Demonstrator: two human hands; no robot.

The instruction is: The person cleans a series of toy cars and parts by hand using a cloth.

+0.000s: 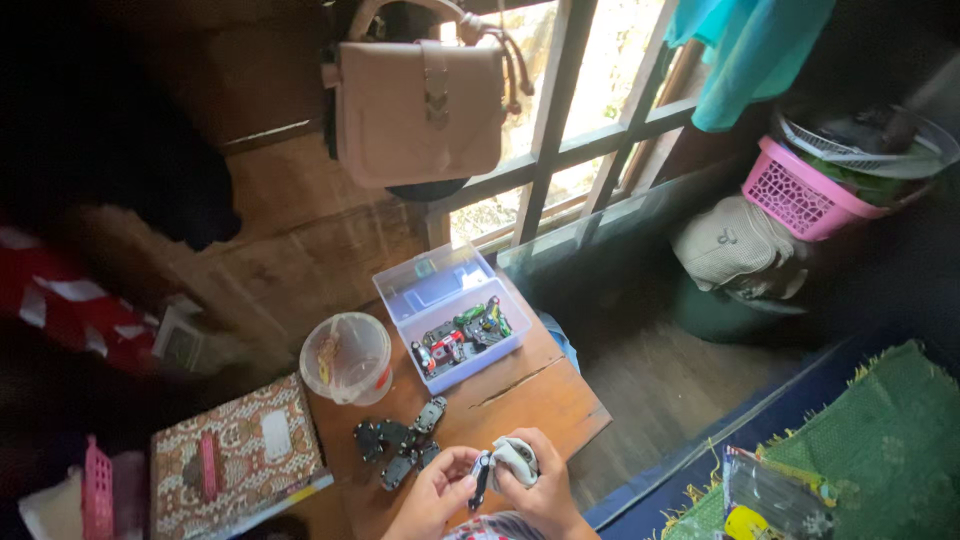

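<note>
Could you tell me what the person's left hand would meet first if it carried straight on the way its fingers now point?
The left hand points right, at the small dark part pinched between both hands. It already touches that part; just behind lie the pale cloth and the right hand. Depth is hard to judge.

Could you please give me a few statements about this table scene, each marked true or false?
1. The right hand holds a pale cloth. True.
2. The clear box on the table has its lid shut. False: the lid stands open, and small parts lie inside.
3. A handbag hangs by the window. True.
4. The plastic cup stands to the right of the box. False: it stands to its left.
5. The left hand rests flat on the patterned book. False: it meets the right hand around a small dark part.
</note>
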